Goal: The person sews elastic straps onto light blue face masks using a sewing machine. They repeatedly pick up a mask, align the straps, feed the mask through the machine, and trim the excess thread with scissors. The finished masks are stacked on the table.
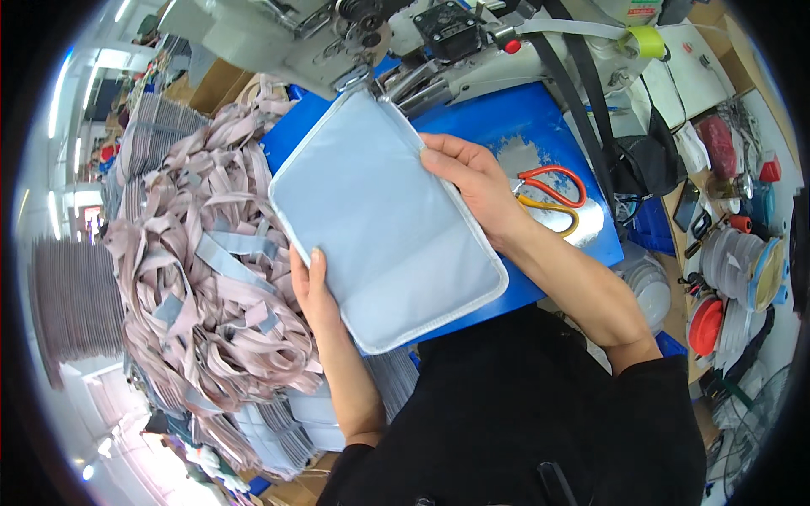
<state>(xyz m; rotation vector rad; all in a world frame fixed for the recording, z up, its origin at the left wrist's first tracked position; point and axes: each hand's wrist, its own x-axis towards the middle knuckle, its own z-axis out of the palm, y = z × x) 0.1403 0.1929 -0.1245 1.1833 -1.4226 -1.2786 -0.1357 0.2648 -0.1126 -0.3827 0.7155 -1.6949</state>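
Note:
A flat light-blue fabric panel [388, 211] with rounded corners and a pale bound edge lies tilted in front of me. My left hand [314, 287] grips its left edge, thumb on top and fingers underneath. On the upper right edge my right hand [471, 173] pinches the panel between thumb and fingers. The panel's far corner sits at the working head of a grey sewing machine [283, 38]; the needle itself I cannot make out. Just right of my right hand, scissors [553, 198] with one red and one yellow handle loop rest on the blue table [506, 118].
A large heap of pinkish-grey fabric strips [219, 278] rises left of the table, beside stacked fabric pieces [76, 295]. Black straps [582, 93] hang at the right of the machine. Farther right, a shelf holds tape rolls [730, 261] and a red spool [705, 327].

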